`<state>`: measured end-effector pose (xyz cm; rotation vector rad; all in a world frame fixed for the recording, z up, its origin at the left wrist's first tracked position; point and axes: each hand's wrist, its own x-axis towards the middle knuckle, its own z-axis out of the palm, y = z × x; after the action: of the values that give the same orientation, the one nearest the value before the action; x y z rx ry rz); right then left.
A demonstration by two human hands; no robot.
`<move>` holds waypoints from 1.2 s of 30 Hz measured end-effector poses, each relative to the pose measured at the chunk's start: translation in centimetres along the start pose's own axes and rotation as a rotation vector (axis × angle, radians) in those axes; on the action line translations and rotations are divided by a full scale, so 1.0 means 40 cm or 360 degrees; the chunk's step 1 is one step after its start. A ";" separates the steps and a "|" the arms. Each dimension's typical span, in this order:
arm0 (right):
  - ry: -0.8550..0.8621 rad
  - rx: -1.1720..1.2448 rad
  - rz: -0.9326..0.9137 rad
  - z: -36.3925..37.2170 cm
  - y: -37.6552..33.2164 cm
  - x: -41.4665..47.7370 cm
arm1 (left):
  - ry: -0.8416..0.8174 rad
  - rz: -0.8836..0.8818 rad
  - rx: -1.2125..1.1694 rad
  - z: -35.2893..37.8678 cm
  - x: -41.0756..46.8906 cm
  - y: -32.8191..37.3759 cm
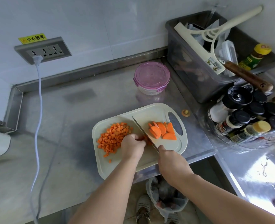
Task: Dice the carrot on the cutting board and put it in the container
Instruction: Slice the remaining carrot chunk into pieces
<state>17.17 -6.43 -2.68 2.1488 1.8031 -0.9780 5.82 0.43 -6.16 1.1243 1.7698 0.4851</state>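
A pale cutting board (151, 113) lies on the steel counter. A heap of diced carrot (113, 136) covers its left part, and several half-round carrot slices (163, 130) lie on its right part. My left hand (132, 147) holds down a few carrot pieces (147, 140) with curled fingers at the board's middle. My right hand (169, 160) grips the handle of a knife (144, 131) whose blade rests against those pieces. A round container with a closed purple lid (152, 77) stands behind the board.
A grey bin (196, 81) holding a squeegee and utensils stands at the back right, with a rack of spice bottles (246, 117) in front of it. A white cable (38, 110) hangs from a wall socket (43, 50) on the left. A bin bag (165, 196) sits on the floor below.
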 end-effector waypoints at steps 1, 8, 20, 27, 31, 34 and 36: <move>0.0000 0.0008 0.0006 0.001 -0.001 0.001 | 0.0004 -0.0001 0.0010 -0.001 -0.002 0.000; 0.0073 0.0116 -0.0008 -0.005 0.018 -0.003 | 0.0028 0.0016 0.0003 -0.002 -0.013 0.007; 0.0133 0.0061 -0.0067 0.000 0.006 -0.030 | 0.0043 -0.0041 -0.0092 0.000 -0.018 0.006; 0.0052 0.0070 -0.0037 0.001 -0.007 -0.030 | 0.0022 -0.0052 -0.0125 0.000 -0.011 0.000; 0.0032 0.0037 -0.0036 0.002 -0.012 -0.035 | 0.0014 -0.0055 -0.0119 0.002 -0.006 -0.003; 0.0031 0.0038 -0.0007 0.005 -0.015 -0.031 | 0.0001 -0.0060 -0.0095 0.001 -0.004 -0.003; 0.0015 0.0044 0.0009 0.005 -0.018 -0.026 | 0.0000 -0.0054 -0.0081 -0.002 -0.003 -0.003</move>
<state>16.37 -7.20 -2.06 2.1770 1.7971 -0.9989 5.72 0.28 -6.17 1.0572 1.7641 0.5064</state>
